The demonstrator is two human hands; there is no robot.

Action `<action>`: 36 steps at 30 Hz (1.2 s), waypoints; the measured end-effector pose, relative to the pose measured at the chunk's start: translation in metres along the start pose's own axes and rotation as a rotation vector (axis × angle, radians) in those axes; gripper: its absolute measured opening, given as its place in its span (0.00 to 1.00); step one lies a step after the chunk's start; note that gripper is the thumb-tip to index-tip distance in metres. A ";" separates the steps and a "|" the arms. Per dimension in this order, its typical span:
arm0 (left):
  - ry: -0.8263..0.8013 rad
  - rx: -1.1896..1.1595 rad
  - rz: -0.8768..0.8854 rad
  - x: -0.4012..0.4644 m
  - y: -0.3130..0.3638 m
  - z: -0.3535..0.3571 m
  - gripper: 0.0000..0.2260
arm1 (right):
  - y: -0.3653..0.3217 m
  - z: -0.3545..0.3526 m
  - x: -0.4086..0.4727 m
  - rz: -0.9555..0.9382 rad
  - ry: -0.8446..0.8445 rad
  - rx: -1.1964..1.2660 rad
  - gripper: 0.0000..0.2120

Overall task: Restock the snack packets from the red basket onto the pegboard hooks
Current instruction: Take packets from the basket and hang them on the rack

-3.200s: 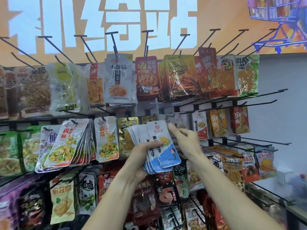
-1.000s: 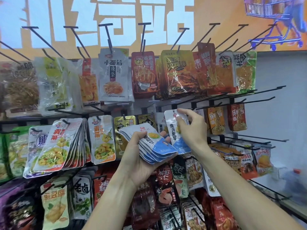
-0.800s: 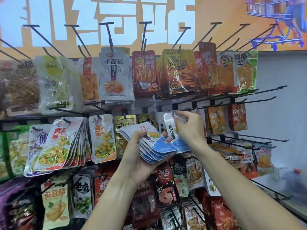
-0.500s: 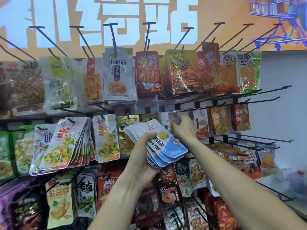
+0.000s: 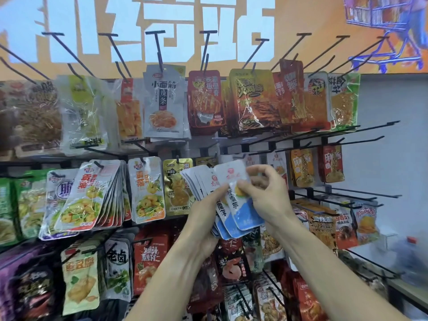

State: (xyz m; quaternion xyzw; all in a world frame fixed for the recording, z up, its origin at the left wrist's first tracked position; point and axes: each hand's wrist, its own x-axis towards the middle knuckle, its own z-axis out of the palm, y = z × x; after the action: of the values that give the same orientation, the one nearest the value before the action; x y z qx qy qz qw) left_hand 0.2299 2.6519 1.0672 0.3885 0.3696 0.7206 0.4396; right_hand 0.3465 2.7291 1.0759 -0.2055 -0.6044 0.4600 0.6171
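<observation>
The right hand (image 5: pixel 266 195), which half a second ago reached to a pegboard hook (image 5: pixel 234 156) in the middle row, is now back at the fanned stack of white-and-blue snack packets (image 5: pixel 208 181), thumb and fingers pinching the front packet (image 5: pixel 240 205). The left hand (image 5: pixel 206 216) still grips the stack from below, in front of the pegboard's middle row, beside the gold packet (image 5: pixel 177 186).
</observation>
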 end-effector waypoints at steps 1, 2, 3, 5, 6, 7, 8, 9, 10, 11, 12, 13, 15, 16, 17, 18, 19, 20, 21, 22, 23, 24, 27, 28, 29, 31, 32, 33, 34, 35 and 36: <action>0.017 0.012 -0.003 0.000 0.001 -0.001 0.13 | 0.002 -0.001 0.004 -0.046 0.058 -0.024 0.12; 0.034 0.013 -0.009 0.000 0.001 -0.001 0.14 | 0.002 -0.003 0.009 -0.088 0.097 -0.043 0.12; 0.048 -0.002 -0.018 -0.001 0.002 -0.002 0.15 | 0.003 -0.005 0.014 -0.115 0.108 -0.058 0.13; 0.062 -0.048 -0.044 -0.003 0.005 -0.004 0.16 | 0.004 -0.007 0.025 -0.121 0.096 -0.090 0.16; 0.067 -0.066 -0.055 -0.004 0.006 -0.004 0.15 | 0.006 -0.007 0.029 -0.108 0.091 -0.102 0.16; 0.064 -0.079 -0.062 -0.006 0.008 -0.004 0.15 | 0.006 -0.008 0.033 -0.091 0.085 -0.100 0.17; 0.050 -0.089 -0.063 -0.007 0.010 -0.004 0.15 | 0.007 -0.007 0.035 -0.077 0.076 -0.097 0.18; 0.030 -0.093 -0.060 -0.007 0.011 -0.004 0.15 | 0.008 -0.007 0.037 -0.069 0.069 -0.099 0.18; 0.007 -0.096 -0.054 -0.007 0.011 -0.004 0.16 | 0.010 -0.007 0.039 -0.069 0.066 -0.106 0.18; -0.015 -0.102 -0.048 -0.007 0.011 -0.005 0.17 | 0.011 -0.006 0.040 -0.067 0.061 -0.118 0.19; -0.034 -0.111 -0.045 -0.007 0.011 -0.005 0.17 | 0.011 -0.006 0.041 -0.065 0.053 -0.126 0.19; -0.047 -0.116 -0.041 -0.007 0.011 -0.005 0.16 | 0.011 -0.006 0.042 -0.063 0.045 -0.135 0.20; -0.064 -0.115 -0.029 -0.009 0.013 -0.003 0.14 | 0.010 -0.006 0.045 -0.063 0.036 -0.159 0.21; -0.071 -0.117 -0.025 -0.011 0.013 -0.002 0.13 | 0.009 -0.005 0.047 -0.070 0.039 -0.177 0.21; -0.079 -0.120 -0.023 -0.012 0.014 -0.001 0.12 | 0.007 -0.005 0.049 -0.077 0.040 -0.199 0.22; -0.084 -0.124 -0.022 -0.013 0.014 0.000 0.11 | 0.006 -0.005 0.051 -0.080 0.041 -0.220 0.22; -0.089 -0.131 -0.023 -0.014 0.014 0.000 0.11 | 0.005 -0.005 0.052 -0.076 0.037 -0.247 0.23; -0.094 -0.137 -0.028 -0.014 0.014 0.001 0.12 | 0.006 -0.005 0.054 -0.076 0.031 -0.282 0.23; -0.099 -0.145 -0.035 -0.014 0.014 -0.001 0.13 | 0.006 -0.005 0.055 -0.076 0.026 -0.323 0.23; -0.104 -0.150 -0.043 -0.014 0.014 -0.001 0.13 | 0.007 -0.005 0.057 -0.077 0.023 -0.363 0.23; -0.106 -0.148 -0.049 -0.013 0.013 -0.002 0.13 | 0.008 -0.003 0.060 -0.083 0.025 -0.398 0.23; -0.103 -0.143 -0.053 -0.012 0.013 -0.002 0.13 | 0.009 -0.001 0.064 -0.091 0.034 -0.437 0.23; -0.066 -0.112 -0.052 -0.010 0.012 0.000 0.14 | 0.013 0.009 0.077 -0.078 0.036 -0.558 0.23; -0.062 -0.108 -0.052 -0.011 0.012 0.001 0.13 | 0.014 0.013 0.080 -0.040 0.021 -0.587 0.23; -0.063 -0.105 -0.050 -0.011 0.012 0.001 0.13 | 0.015 0.016 0.080 -0.007 0.010 -0.613 0.24; -0.050 -0.094 -0.041 -0.011 0.012 -0.001 0.12 | 0.014 0.017 0.075 -0.001 0.034 -0.633 0.23; -0.025 -0.088 -0.038 -0.011 0.011 -0.004 0.11 | 0.011 0.015 0.067 -0.021 0.069 -0.607 0.21; 0.007 -0.084 -0.038 -0.009 0.010 -0.007 0.10 | 0.008 0.012 0.055 -0.037 0.090 -0.540 0.19; 0.031 -0.084 -0.041 -0.008 0.010 -0.009 0.10 | 0.006 0.008 0.041 -0.047 0.083 -0.439 0.18; 0.038 -0.091 -0.045 -0.007 0.009 -0.010 0.09 | 0.003 0.003 0.026 -0.051 0.031 -0.331 0.19; 0.028 -0.103 -0.049 -0.006 0.009 -0.011 0.10 | -0.001 0.000 0.010 -0.044 -0.062 -0.266 0.22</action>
State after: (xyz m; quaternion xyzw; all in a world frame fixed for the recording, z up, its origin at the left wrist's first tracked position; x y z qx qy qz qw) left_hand 0.2193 2.6408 1.0694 0.3460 0.3478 0.7331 0.4711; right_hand 0.3452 2.7370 1.0823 -0.2580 -0.6834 0.3683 0.5751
